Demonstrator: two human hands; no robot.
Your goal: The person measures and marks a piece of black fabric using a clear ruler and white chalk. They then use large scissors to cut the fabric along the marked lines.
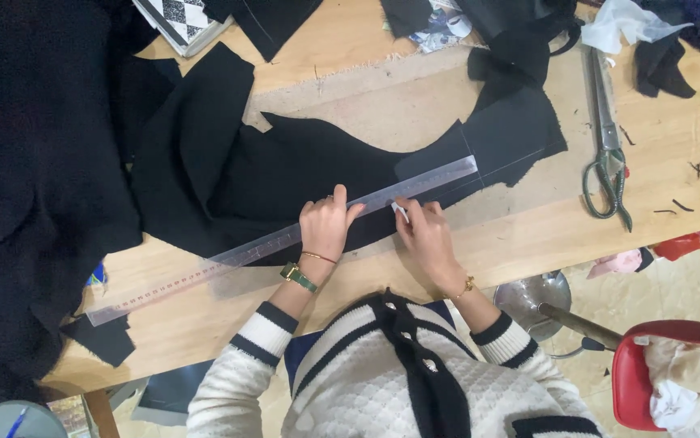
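A long clear ruler (228,258) lies slanted across a cut piece of black fabric (285,174) on the wooden table (528,235). My left hand (326,225) presses flat on the ruler near its middle, fingers spread. My right hand (425,235) pinches a small white piece of chalk (399,212) against the ruler's edge on the fabric. Both wrists carry bracelets, and the left also wears a watch.
Large metal scissors (607,146) lie on the right of the table. A heap of black cloth (25,186) covers the left side. More black scraps (520,40) and white cloth (622,20) sit at the far edge. A red chair (658,373) stands at lower right.
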